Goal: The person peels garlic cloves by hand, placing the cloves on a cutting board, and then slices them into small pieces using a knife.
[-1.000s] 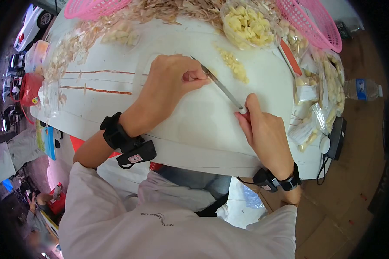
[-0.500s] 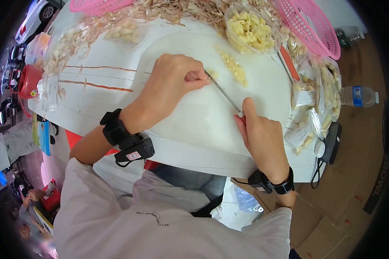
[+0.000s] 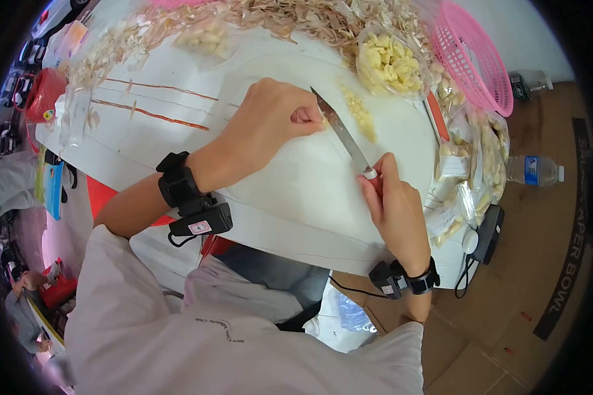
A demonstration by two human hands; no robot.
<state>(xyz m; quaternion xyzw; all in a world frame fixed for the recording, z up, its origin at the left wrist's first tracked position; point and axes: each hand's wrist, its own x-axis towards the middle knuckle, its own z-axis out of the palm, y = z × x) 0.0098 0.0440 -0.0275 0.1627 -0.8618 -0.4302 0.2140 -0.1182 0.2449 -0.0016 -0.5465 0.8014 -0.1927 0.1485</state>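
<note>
My right hand (image 3: 399,209) is closed round the handle of a knife (image 3: 346,137). The blade slants up and left over a white cutting board (image 3: 290,191), its flat side showing. Close beside the blade, my left hand (image 3: 275,118) is pinched together. A small pale yellow bit of garlic (image 3: 324,122) shows at its fingertips, the rest hidden by the fingers. Just right of the blade lies a strip of cut garlic pieces (image 3: 359,113) on the board.
Beyond the board stand a clear tub of cut garlic (image 3: 390,64) and a heap of dry garlic skins (image 3: 310,21). To the right are a pink basket (image 3: 471,59), bags of peeled cloves (image 3: 484,155), a red-handled tool (image 3: 437,117) and a water bottle (image 3: 534,171).
The knife blade has turned from edge-on to showing its broad side and leans clear of the left fingertips. The whole view has shifted slightly. My left hand keeps its pinch.
</note>
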